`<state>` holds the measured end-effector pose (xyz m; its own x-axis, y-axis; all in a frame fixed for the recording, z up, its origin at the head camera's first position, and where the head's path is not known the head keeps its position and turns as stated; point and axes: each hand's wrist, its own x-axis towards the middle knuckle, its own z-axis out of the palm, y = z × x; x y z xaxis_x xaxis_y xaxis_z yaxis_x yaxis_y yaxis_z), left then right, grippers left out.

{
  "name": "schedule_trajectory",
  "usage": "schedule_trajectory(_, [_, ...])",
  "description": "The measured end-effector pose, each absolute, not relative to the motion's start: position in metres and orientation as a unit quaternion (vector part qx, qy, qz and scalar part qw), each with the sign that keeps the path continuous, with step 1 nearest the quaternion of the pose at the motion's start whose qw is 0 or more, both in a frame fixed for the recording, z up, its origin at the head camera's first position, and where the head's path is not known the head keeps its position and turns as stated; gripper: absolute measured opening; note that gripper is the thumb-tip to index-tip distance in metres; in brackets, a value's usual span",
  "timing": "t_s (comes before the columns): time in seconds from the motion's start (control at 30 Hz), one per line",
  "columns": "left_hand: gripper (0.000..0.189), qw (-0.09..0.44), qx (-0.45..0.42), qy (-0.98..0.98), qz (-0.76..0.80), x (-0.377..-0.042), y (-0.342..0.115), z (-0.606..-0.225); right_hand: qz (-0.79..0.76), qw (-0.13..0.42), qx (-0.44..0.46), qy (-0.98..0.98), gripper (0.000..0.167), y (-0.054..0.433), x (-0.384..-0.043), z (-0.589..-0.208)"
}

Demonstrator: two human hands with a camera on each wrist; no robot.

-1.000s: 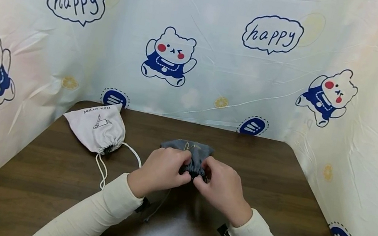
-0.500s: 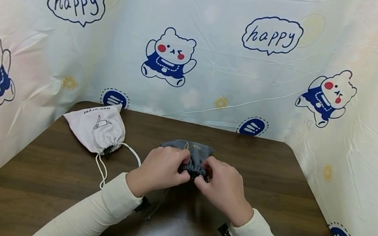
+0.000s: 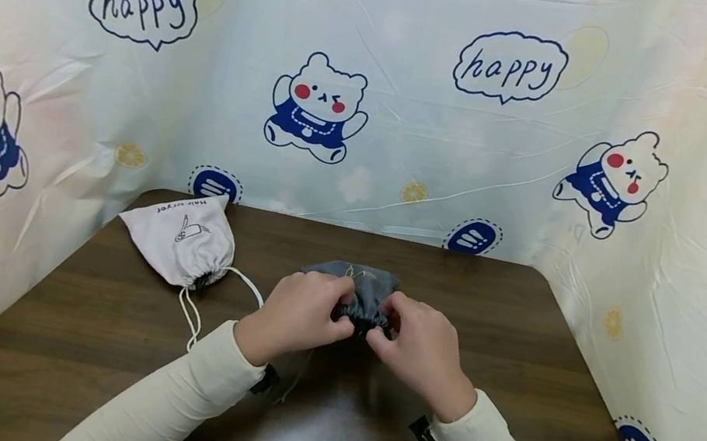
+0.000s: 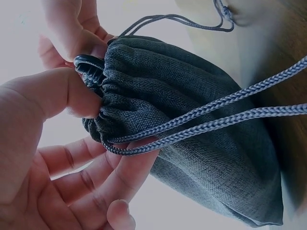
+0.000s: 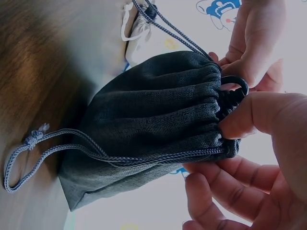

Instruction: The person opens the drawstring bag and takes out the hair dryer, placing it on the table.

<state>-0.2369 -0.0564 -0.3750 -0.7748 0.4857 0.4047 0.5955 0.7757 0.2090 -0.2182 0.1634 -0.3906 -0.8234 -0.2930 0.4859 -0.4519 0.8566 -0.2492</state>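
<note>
A dark grey drawstring pouch (image 3: 373,285) lies between my hands with its gathered mouth toward me. My left hand (image 3: 302,312) pinches one side of the mouth between thumb and fingers. The other side is pinched by my right hand (image 3: 424,350). In the left wrist view, a black ribbed piece with a loop (image 4: 90,67) pokes out of the mouth; the rest of it is hidden inside. Grey braided cords (image 5: 72,143) hang from both sides of the pouch, each pair knotted at its end.
A white drawstring bag (image 3: 189,243), printed with a hair dryer drawing, lies on the brown wooden table (image 3: 502,302) at the back left. Its white cords (image 3: 190,322) trail toward my left forearm. A patterned curtain (image 3: 398,126) surrounds the back and sides.
My hands have drawn very slightly apart, the left one leftward and the right one rightward, and the pouch's mouth looks a little wider. The white bag has not moved.
</note>
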Motion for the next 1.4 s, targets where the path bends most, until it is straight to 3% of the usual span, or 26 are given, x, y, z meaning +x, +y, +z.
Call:
schedule_trajectory(0.67, [0.016,0.146,-0.282,-0.934,-0.166,-0.2388,-0.0600,-0.3725,0.178,0.206,0.181,-0.945,0.015,0.1661,-0.2196,-0.3881])
schedule_trajectory(1.4, [0.013,0.158,-0.277,-0.932,-0.173,-0.2415,-0.0650,-0.3695,0.176,0.199,0.177,-0.948,0.015,0.1693,-0.2207,-0.3854])
